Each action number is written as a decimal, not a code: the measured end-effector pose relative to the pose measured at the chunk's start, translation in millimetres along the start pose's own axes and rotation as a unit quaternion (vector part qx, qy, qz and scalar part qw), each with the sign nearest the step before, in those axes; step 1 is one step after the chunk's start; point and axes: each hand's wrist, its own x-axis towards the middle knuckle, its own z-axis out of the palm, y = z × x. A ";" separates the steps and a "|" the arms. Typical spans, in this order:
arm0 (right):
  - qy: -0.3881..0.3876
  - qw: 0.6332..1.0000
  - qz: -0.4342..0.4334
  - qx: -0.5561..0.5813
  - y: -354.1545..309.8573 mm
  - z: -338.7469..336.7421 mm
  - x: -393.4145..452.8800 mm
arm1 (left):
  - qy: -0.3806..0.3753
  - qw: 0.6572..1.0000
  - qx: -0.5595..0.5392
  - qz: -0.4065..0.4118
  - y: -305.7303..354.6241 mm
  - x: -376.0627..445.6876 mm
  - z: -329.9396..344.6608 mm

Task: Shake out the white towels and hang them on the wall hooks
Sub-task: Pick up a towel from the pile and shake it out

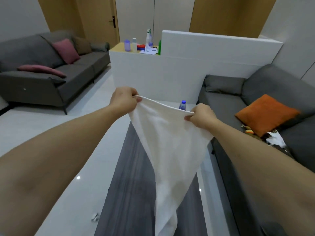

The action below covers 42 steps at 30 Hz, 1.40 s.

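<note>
Between two grey sofas, left hand [123,99] and right hand [201,116] pinch the white towel [168,147] by its top hem; soft, light cloth hangs limp, its lower end apparently bunched.

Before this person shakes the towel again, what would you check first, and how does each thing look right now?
1. Left hand pinching the towel at its top edge: ok.
2. Right hand pinching the same edge: ok.
3. Top edge stretched between the hands: ok, slightly slack.
4. Towel hanging fully open: not ok, it narrows and bunches toward the bottom.
5. Space ahead: not ok, a bottle stands just behind the towel.
6. Wall hooks within reach: cannot tell, none in view.
</note>
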 end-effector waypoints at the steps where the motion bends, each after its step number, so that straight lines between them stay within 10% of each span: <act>1: 0.015 1.000 0.006 -0.001 -4.8 -5.7 18.4 | 0.003 1.000 0.005 -0.001 -2.5 19.4 -0.6; 19: 0.234 0.970 -0.043 0.042 -27.8 -86.0 144.8 | 0.174 0.981 -0.091 -0.008 20.3 169.4 -54.3; 42: -0.154 0.986 0.023 0.060 135.7 278.3 -177.7 | -0.118 0.954 0.053 -0.271 -176.3 -319.6 177.3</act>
